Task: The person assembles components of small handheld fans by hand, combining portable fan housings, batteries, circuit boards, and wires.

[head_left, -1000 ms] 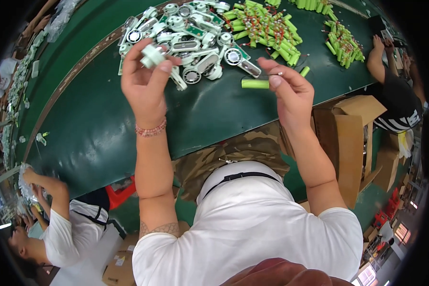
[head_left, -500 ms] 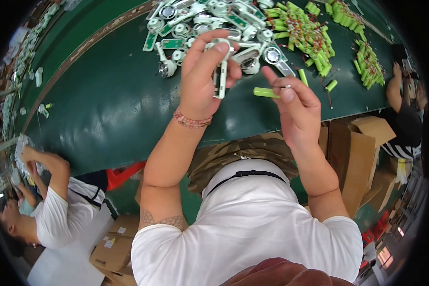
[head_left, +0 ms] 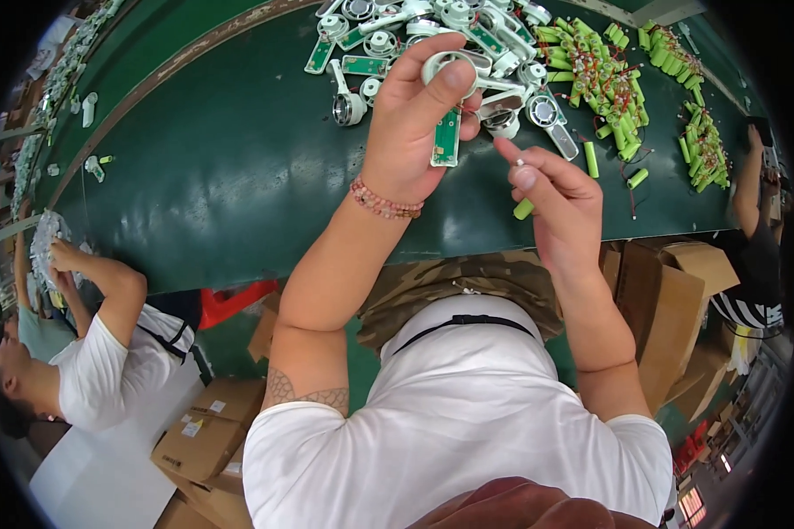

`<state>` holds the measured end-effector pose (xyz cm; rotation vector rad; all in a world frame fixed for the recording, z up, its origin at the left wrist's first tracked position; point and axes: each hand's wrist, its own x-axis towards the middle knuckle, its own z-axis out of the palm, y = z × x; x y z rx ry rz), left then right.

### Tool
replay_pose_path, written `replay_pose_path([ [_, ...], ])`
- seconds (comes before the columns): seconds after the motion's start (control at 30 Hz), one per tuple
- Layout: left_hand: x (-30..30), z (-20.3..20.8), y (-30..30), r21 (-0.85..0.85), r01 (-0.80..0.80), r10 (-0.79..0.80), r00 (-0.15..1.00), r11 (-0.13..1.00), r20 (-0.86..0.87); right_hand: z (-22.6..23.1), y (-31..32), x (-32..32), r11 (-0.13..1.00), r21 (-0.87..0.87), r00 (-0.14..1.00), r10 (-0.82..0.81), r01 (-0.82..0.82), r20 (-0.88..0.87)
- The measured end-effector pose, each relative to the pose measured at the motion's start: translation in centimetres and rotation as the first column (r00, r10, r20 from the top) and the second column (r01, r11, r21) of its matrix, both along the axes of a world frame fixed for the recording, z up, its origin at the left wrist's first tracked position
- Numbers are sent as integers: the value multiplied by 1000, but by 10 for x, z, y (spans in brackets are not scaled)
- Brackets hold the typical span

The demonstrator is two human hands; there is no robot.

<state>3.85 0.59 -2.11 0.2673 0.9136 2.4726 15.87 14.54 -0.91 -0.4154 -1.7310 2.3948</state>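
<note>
My left hand (head_left: 397,132) is closed on a white handheld fan half; its green circuit board (head_left: 446,139) faces up, and the round head sits under my thumb. Just to the right, my right hand (head_left: 560,198) pinches a small white connector (head_left: 520,162) between thumb and finger. A green battery cell (head_left: 523,209) shows below those fingers, partly hidden by them. Beyond both hands lies a heap of white fan halves (head_left: 381,42), some with green boards. Right of that heap are many green battery cells (head_left: 604,88) with red wires.
Another cluster of green cells (head_left: 704,150) lies farther right on the dark green table (head_left: 238,176). One co-worker (head_left: 106,370) sits at the left, another person's arm (head_left: 750,189) reaches in at the right. Cardboard boxes (head_left: 657,309) stand below the table edge.
The fan half in my left hand has turned, so its circuit board now faces up. In my right hand the cell has swung from pointing left to hanging below the fingers.
</note>
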Motion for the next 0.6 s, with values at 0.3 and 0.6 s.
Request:
replay_pose_path([
  [0.3, -2, 2, -2, -77, 14, -15, 1000, 997, -13, 5, -15, -10, 965, -174, 970, 217, -196, 108],
  [0.6, 5, 8, -2, -253, -27, -37, 969, 967, -245, 1, -27, -23, 977, -15, 973, 211, -211, 97],
])
